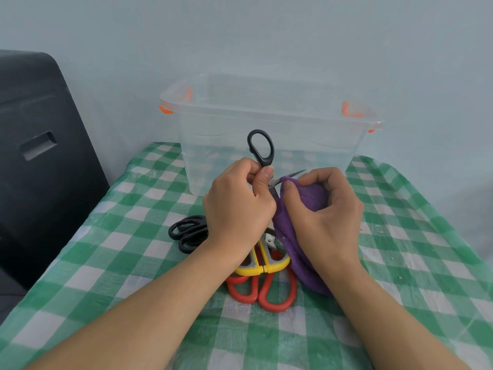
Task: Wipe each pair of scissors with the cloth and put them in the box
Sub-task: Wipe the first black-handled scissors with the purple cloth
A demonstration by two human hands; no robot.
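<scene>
The fingers of the left hand are curled tight, thumb and forefinger pinching a black-handled pair of steel scissors just below its upright oval loop. The fingers of the right hand are curled too, bunching a purple terry cloth round the blades, whose bright tip pokes out past the fold, toward the right. The tail of the cloth hangs down to the table below the right wrist.

Under all of it lies the green-and-white checked tablecloth. At its far edge, against the pale wall, stands the clear plastic storage box with orange latches, open-topped and, as far as its walls show, holding no scissors yet. A dark padded chair stands to the left of the table. Beneath the left hand lies a heap of waiting pairs: a second black-handled pair to the left, a yellow-and-grey-handled pair lying over a red-handled pair nearest the person.

The step in hand looks to be the wiping of the first pair, blades held in the cloth. The next move calls for drawing the cloth along to the tip, minding the edge, then carrying the pair forward over the near rim of the box and letting go.
</scene>
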